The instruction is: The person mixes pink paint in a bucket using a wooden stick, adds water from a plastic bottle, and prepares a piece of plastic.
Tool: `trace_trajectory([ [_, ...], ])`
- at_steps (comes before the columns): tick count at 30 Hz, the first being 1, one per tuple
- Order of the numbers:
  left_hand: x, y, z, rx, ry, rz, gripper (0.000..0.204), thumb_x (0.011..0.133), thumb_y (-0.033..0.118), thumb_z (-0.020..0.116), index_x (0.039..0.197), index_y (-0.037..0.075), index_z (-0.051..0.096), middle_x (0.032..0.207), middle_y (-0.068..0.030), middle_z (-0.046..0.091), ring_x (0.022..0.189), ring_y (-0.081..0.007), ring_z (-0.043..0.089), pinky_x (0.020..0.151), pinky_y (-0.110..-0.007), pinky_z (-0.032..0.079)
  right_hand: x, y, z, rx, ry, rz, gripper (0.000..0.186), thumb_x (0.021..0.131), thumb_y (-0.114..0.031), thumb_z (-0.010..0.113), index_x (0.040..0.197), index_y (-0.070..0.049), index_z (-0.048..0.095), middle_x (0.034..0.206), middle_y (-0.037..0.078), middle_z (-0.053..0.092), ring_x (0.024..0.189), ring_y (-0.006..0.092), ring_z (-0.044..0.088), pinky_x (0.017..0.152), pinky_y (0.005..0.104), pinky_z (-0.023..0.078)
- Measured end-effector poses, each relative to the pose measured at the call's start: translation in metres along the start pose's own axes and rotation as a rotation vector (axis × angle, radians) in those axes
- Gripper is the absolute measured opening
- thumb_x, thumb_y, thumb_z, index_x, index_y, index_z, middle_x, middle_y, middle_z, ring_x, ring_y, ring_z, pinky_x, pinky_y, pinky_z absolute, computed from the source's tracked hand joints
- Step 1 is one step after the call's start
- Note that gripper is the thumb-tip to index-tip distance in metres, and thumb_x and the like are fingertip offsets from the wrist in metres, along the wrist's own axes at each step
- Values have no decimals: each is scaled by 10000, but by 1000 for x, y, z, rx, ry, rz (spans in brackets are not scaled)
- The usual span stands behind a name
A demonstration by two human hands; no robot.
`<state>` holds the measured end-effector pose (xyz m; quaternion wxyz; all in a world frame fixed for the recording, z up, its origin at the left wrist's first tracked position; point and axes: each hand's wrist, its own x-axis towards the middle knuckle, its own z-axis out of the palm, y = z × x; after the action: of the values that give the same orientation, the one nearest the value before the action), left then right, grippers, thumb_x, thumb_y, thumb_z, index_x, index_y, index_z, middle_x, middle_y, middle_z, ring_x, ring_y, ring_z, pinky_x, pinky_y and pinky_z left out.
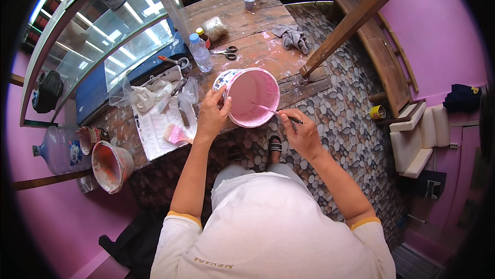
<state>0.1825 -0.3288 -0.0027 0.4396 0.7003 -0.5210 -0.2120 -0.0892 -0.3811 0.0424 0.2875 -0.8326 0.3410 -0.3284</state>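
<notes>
A white bucket of pink paint point(252, 75) tilts at the near edge of the wooden table, its mouth facing me. My left hand point(213, 109) grips the bucket's left rim, thumb on the near side and fingers around the wall. In my right hand point(303, 133) is a thin stick point(268, 108), its shaft coated pink and its held end dark. The stick reaches over the right rim into the bucket. A wide paintbrush point(177, 134) with pink bristles lies left of my left hand, on a white paint-stained tray point(154, 136).
The wooden table point(242, 24) bears a plastic bottle point(200, 55), scissors point(225, 52), a grey rag point(293, 38) and a small cup point(249, 3). A glass case point(95, 47) stands left. A wooden post point(356, 24) rises at the right. Below left sit a stained bucket point(112, 166) and a water jug point(56, 150).
</notes>
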Motion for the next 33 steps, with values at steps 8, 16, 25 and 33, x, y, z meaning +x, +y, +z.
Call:
trace_trajectory([
  [8,7,6,4,46,-33,14,391,940,157,692,1299,4,666,909,-113,577,749,-229,589,730,-359,512,-11,0,5,38,40,10,132,1002,-117,641,1072,-14,684,1027,146,715,922,356,701,800,401,568],
  [16,10,10,7,39,-29,10,389,938,153,691,1293,-4,667,911,-118,576,745,-227,591,724,-359,514,-12,-6,-1,70,-11,66,145,1006,-111,633,1095,-8,683,1044,146,715,931,361,700,805,401,567],
  [25,12,11,6,44,-41,6,393,941,155,689,1301,-1,665,906,-114,570,733,-219,580,714,-358,508,-11,-1,5,76,20,82,135,1002,-105,635,1087,-8,677,1022,163,708,914,377,692,791,410,569],
  [33,14,10,6,41,-45,-5,392,946,160,689,1310,15,668,907,-111,568,733,-215,580,716,-355,510,-10,-6,1,50,-18,70,128,995,-108,645,1059,-2,678,1021,157,709,913,373,697,792,408,569],
])
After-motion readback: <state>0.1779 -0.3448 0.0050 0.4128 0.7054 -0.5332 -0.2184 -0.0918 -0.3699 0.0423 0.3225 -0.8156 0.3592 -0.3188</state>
